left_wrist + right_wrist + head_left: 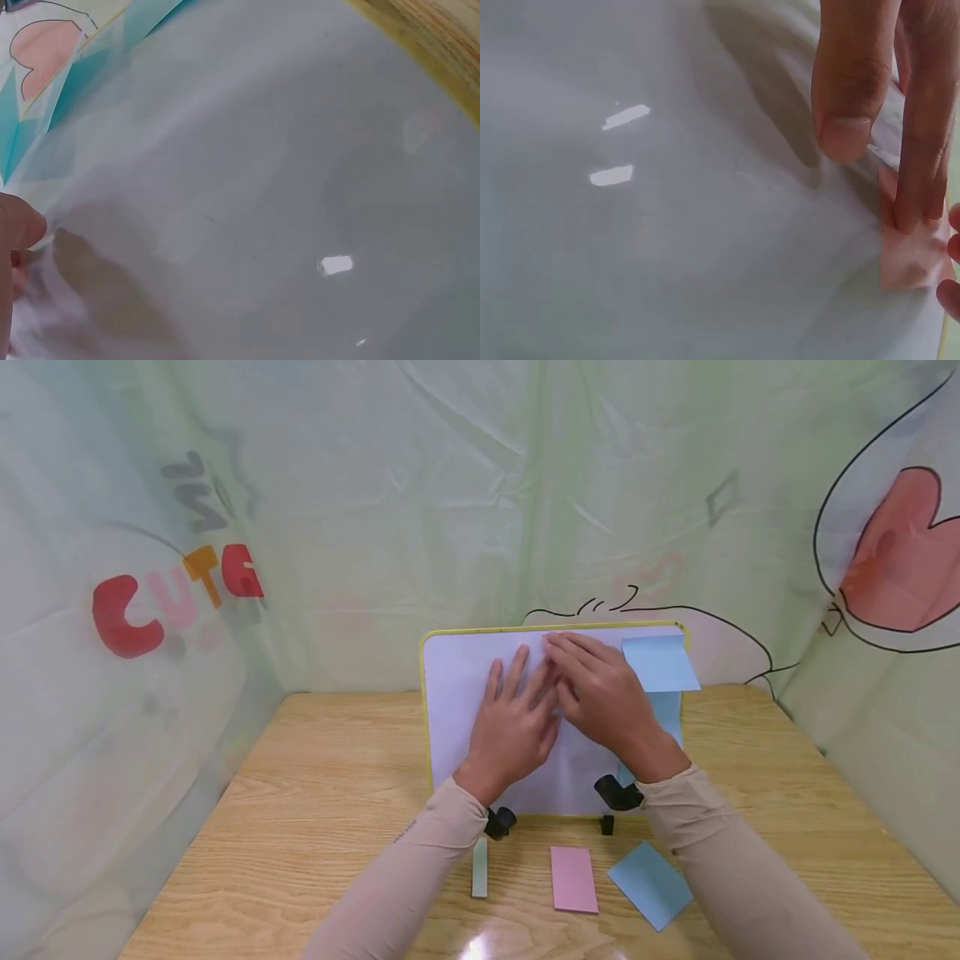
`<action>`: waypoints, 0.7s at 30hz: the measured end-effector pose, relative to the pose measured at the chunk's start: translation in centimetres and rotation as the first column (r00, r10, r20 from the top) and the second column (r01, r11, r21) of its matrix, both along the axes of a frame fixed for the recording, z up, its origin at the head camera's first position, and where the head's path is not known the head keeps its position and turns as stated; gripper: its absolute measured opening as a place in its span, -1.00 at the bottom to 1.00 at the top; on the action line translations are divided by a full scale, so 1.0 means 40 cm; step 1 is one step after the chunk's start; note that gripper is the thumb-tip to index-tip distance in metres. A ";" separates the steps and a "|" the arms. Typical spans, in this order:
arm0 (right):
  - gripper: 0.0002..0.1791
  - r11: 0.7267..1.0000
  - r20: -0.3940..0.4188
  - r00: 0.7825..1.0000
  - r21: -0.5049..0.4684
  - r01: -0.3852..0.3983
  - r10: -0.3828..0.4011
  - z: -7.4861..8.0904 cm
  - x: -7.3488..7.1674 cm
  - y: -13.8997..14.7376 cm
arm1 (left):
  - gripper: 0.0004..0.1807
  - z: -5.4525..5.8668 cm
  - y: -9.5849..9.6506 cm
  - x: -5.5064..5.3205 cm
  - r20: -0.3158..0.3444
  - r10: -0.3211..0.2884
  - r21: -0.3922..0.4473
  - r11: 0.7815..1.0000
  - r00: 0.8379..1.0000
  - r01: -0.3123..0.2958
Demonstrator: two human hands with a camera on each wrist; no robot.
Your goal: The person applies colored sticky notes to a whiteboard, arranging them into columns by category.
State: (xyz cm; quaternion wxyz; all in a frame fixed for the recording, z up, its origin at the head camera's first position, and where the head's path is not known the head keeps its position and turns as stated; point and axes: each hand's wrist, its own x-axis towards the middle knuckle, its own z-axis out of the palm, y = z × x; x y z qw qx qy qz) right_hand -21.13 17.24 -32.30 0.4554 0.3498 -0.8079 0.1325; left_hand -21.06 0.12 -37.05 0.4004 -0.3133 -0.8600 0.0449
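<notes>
A whiteboard (457,693) with a yellow rim stands upright on the table. Against its upper middle, my right hand (607,697) presses a pink sticky note (909,266) with extended fingertips, as the right wrist view shows; the hands hide this note in the head view. My left hand (513,727) lies on the board just to the left, fingers spread and straight, their tips near the note's edge. Down the board's right side hang blue sticky notes; the upper blue note (660,664) sticks out at its bottom, above a lower blue note (666,714).
In front of the board on the wooden table (337,777) lie a narrow pale green pad (479,868), a pink sticky pad (574,880) and a blue sticky pad (651,887). Black wrist cameras overlap the board's lower part. A printed curtain (375,527) closes off the back and sides.
</notes>
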 end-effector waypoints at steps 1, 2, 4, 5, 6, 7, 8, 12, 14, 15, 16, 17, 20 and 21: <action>-0.55 1.000 0.005 1.000 0.014 0.003 -0.003 0.001 -0.002 0.000 | -0.36 0.000 0.001 0.001 0.002 0.000 0.002 1.000 1.000 0.000; -0.54 1.000 0.005 1.000 0.027 0.007 -0.008 0.002 -0.004 0.000 | -0.36 -0.001 0.002 0.001 0.003 -0.001 0.004 1.000 1.000 0.001; -0.53 0.999 -0.001 1.000 0.043 0.030 -0.030 0.002 -0.005 0.003 | -0.38 -0.002 0.004 0.002 0.005 0.002 0.003 1.000 1.000 -0.002; -0.53 0.998 -0.008 0.999 0.044 0.042 -0.042 0.002 -0.005 0.006 | -0.39 -0.003 0.004 0.002 0.005 0.002 0.004 1.000 1.000 -0.002; -0.54 0.997 -0.015 0.998 0.041 0.058 -0.057 0.001 -0.005 0.009 | -0.39 -0.004 0.005 0.002 0.003 0.002 0.004 1.000 1.000 -0.002; -0.54 0.997 -0.022 0.997 0.035 0.073 -0.072 0.000 -0.004 0.012 | -0.39 -0.005 0.005 0.003 0.002 0.002 0.005 1.000 1.000 -0.002; -0.55 0.996 -0.029 0.996 0.026 0.087 -0.086 -0.001 -0.003 0.016 | -0.39 -0.006 0.005 0.003 0.000 0.000 0.007 1.000 1.000 0.000; -0.59 0.988 -0.051 0.987 -0.005 0.154 -0.154 0.000 0.002 0.031 | -0.38 -0.010 0.004 0.003 -0.007 -0.006 0.019 1.000 1.000 0.006; -0.62 0.983 -0.062 0.981 -0.016 0.185 -0.186 0.002 0.005 0.037 | -0.38 -0.011 0.004 0.004 -0.010 -0.012 0.026 1.000 1.000 0.012; -0.63 0.980 -0.068 0.977 -0.021 0.200 -0.201 0.003 0.006 0.039 | -0.39 -0.012 0.004 0.003 -0.008 -0.013 0.028 1.000 1.000 0.014; -0.63 0.978 -0.072 0.975 -0.027 0.208 -0.210 0.003 0.007 0.040 | -0.39 -0.012 0.004 0.004 -0.007 -0.015 0.030 0.999 1.000 0.015; -0.64 0.977 -0.075 0.974 -0.029 0.213 -0.215 0.003 0.009 0.039 | -0.40 -0.013 0.004 0.004 -0.005 -0.016 0.031 0.999 1.000 0.017; -0.63 0.983 -0.079 0.980 -0.029 0.182 -0.184 0.004 0.010 0.029 | -0.36 -0.016 0.004 0.008 0.009 -0.006 0.026 1.000 1.000 0.006; -0.62 0.988 -0.077 0.985 -0.014 0.156 -0.157 0.005 0.009 0.024 | -0.35 -0.017 0.004 0.009 0.015 0.001 0.023 1.000 1.000 -0.001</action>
